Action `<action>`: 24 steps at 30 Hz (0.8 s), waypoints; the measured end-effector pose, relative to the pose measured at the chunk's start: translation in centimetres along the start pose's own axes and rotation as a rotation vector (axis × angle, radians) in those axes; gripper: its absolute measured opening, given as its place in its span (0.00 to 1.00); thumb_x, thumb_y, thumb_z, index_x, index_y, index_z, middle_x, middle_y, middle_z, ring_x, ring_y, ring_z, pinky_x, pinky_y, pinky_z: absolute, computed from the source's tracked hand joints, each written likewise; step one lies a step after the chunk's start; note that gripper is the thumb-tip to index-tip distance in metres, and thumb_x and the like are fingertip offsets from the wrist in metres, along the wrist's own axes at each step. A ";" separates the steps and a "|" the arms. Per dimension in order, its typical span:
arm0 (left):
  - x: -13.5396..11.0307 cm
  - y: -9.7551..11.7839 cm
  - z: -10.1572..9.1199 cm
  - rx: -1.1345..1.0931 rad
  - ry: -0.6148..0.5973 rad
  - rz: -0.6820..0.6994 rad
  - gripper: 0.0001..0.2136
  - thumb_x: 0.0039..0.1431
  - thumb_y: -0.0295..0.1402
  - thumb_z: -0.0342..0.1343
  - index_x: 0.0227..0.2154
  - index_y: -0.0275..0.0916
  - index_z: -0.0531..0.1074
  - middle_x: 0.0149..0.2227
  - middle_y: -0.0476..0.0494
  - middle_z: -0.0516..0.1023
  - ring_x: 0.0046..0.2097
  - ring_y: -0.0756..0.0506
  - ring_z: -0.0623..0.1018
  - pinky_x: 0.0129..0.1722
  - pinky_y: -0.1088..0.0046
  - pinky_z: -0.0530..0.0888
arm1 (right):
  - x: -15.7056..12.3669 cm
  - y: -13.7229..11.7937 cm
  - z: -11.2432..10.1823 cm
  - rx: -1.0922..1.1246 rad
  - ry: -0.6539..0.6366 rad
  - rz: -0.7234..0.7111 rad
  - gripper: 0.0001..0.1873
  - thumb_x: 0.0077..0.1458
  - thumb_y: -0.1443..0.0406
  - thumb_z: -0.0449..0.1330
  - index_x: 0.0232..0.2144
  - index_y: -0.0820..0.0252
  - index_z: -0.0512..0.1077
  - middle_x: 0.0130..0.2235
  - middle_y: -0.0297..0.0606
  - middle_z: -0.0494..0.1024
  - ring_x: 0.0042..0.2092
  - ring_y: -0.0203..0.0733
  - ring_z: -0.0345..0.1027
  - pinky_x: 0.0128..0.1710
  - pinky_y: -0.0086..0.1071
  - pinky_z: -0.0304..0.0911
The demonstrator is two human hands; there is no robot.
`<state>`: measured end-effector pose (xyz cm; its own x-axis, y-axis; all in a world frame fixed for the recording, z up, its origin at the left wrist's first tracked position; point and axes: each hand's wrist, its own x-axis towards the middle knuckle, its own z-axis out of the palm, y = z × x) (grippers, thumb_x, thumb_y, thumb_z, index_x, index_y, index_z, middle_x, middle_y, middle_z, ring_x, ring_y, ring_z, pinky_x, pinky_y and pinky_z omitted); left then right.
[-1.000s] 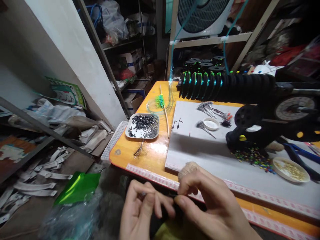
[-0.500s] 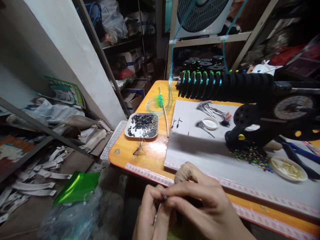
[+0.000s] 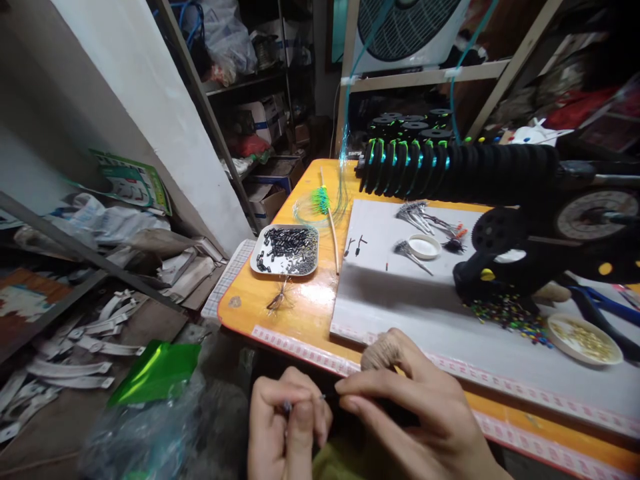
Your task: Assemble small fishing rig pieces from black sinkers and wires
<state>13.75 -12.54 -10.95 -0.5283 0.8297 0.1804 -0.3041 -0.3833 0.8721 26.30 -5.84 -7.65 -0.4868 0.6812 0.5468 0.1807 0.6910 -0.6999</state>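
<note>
Just past the table's front edge, my left hand (image 3: pixel 290 420) is closed, thumb and fingers pressed on a small dark, shiny piece too small to name. A tiny grey tip shows beside its fingers, toward my right hand. My right hand (image 3: pixel 415 400) is beside it, index finger and thumb brought together in a pinch, with tape (image 3: pixel 381 353) wrapped round one finger. Whatever lies between those fingertips, if anything, is too small to make out. A narrow gap separates the two hands. Nearest on the table is a bundle of thin dark wires (image 3: pixel 278 299).
A white tray (image 3: pixel 257 268) holds small black tubes and grey bits. On the grey board (image 3: pixel 400 300) lie wire bundles (image 3: pixel 413 215), loose coloured beads (image 3: pixel 505 320) and a dish (image 3: pixel 554 327) of brass-coloured pieces. A black machine with a ridged roller (image 3: pixel 460 170) overhangs the board.
My hands have come apart: the left has shifted left with the small dark piece, while the right has moved slightly right. The view has shifted a little.
</note>
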 end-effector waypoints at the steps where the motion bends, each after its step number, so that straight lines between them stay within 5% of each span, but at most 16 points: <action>1: 0.2 -0.1 -0.2 0.045 -0.003 0.084 0.04 0.67 0.35 0.55 0.35 0.45 0.72 0.22 0.55 0.67 0.24 0.52 0.67 0.25 0.78 0.64 | 0.0 0.0 -0.2 -0.022 -0.028 0.003 0.07 0.58 0.73 0.62 0.35 0.59 0.79 0.29 0.38 0.72 0.32 0.40 0.68 0.28 0.31 0.67; 6: 0.7 -0.4 -0.6 0.184 0.006 0.340 0.02 0.65 0.32 0.58 0.37 0.46 0.74 0.23 0.55 0.71 0.24 0.51 0.69 0.27 0.71 0.65 | 0.0 -0.5 -0.6 -0.047 -0.091 -0.019 0.07 0.58 0.73 0.62 0.34 0.61 0.80 0.28 0.39 0.72 0.32 0.42 0.67 0.29 0.33 0.66; 16: 0.6 -1.0 -0.7 0.179 0.063 0.351 0.02 0.64 0.34 0.59 0.35 0.46 0.76 0.22 0.55 0.71 0.23 0.51 0.69 0.32 0.69 0.69 | -0.2 -0.9 -0.9 -0.051 -0.113 0.010 0.07 0.59 0.73 0.62 0.34 0.59 0.80 0.29 0.39 0.73 0.33 0.42 0.68 0.32 0.35 0.68; 21: 1.7 -1.2 -2.8 0.271 -0.328 0.509 0.11 0.67 0.25 0.50 0.46 0.44 0.72 0.25 0.51 0.73 0.24 0.49 0.73 0.29 0.70 0.73 | -0.2 -0.7 -0.5 0.026 -0.058 0.091 0.07 0.60 0.71 0.62 0.36 0.58 0.80 0.29 0.38 0.72 0.33 0.40 0.69 0.32 0.31 0.67; 24: 1.1 -1.3 -2.1 0.301 -0.262 0.492 0.08 0.67 0.25 0.49 0.44 0.43 0.70 0.24 0.53 0.70 0.24 0.49 0.70 0.28 0.72 0.72 | -0.2 -0.5 -0.2 0.124 -0.034 0.103 0.07 0.59 0.71 0.64 0.37 0.56 0.81 0.30 0.36 0.74 0.33 0.38 0.70 0.33 0.30 0.67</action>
<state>11.87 -11.95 -12.82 -0.3265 0.6719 0.6648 0.1813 -0.6458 0.7417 26.55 -6.28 -7.34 -0.4998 0.7369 0.4552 0.1250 0.5815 -0.8039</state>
